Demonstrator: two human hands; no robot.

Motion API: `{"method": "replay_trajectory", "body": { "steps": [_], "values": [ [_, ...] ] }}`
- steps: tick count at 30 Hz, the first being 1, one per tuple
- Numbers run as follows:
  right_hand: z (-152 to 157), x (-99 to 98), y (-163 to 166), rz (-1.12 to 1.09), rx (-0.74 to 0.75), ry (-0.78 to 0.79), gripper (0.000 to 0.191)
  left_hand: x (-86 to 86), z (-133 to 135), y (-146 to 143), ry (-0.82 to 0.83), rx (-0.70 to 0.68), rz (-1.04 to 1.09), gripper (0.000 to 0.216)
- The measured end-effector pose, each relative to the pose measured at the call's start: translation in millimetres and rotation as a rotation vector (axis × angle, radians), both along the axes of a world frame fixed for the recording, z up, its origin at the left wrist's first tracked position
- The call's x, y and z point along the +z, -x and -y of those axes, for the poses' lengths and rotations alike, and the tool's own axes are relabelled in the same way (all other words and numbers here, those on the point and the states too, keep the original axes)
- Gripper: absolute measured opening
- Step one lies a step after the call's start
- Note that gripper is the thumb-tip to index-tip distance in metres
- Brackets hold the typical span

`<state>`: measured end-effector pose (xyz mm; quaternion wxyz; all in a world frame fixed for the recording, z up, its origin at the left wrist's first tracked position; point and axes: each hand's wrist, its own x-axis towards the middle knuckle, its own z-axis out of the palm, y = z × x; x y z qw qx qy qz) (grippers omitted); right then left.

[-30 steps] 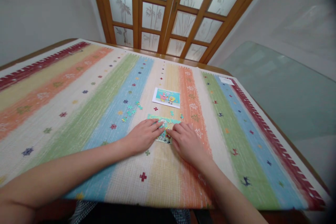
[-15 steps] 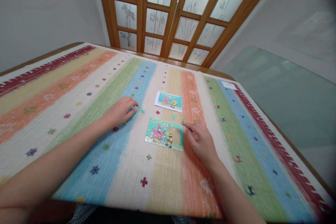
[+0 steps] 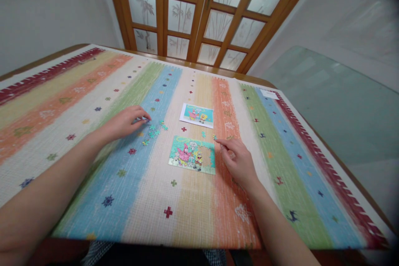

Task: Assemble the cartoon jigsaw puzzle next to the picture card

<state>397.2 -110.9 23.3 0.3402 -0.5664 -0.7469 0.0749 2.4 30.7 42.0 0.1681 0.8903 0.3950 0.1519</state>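
A small, partly built cartoon jigsaw puzzle (image 3: 192,155) lies on the striped cloth in front of me, with a gap near its right side. My left hand (image 3: 126,121) rests to the upper left of it, fingers curled, its fingertips at several loose turquoise pieces (image 3: 152,128) on the blue stripe; whether it grips one is hidden. My right hand (image 3: 238,160) lies just right of the puzzle, index finger stretched toward a loose piece (image 3: 214,136) and the other fingers curled. A printed reference picture (image 3: 197,114) sits beyond the puzzle.
The striped cloth (image 3: 77,104) covers a wooden table. Another loose piece (image 3: 203,134) lies between puzzle and picture. A white label (image 3: 269,94) sits at the far right of the cloth. A wooden glazed door (image 3: 199,12) stands behind; a glass tabletop (image 3: 336,104) lies to the right.
Both hands have left the puzzle: the left moved up and left to the loose pieces, the right slid to the puzzle's right edge and points at a loose piece.
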Motion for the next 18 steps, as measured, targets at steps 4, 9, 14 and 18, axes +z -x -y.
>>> {"method": "replay_trajectory", "body": {
  "steps": [4, 9, 14, 18],
  "values": [
    [0, -1.0, 1, 0.007, 0.004, 0.009, 0.022, 19.1, 3, 12, 0.192, 0.0, -0.064, 0.034],
    [0, -2.3, 0, 0.007, 0.005, 0.023, 0.022, 22.0, 3, 21, 0.309, 0.014, -0.104, 0.037],
    [0, -0.3, 2, 0.049, 0.066, 0.039, 0.022, 21.9, 4, 15, 0.31, 0.002, -0.079, 0.033],
    [4, 0.5, 19, 0.138, 0.134, 0.093, 0.018, 14.4, 27, -23, 0.141, -0.156, 0.057, 0.027]
  ]
}}
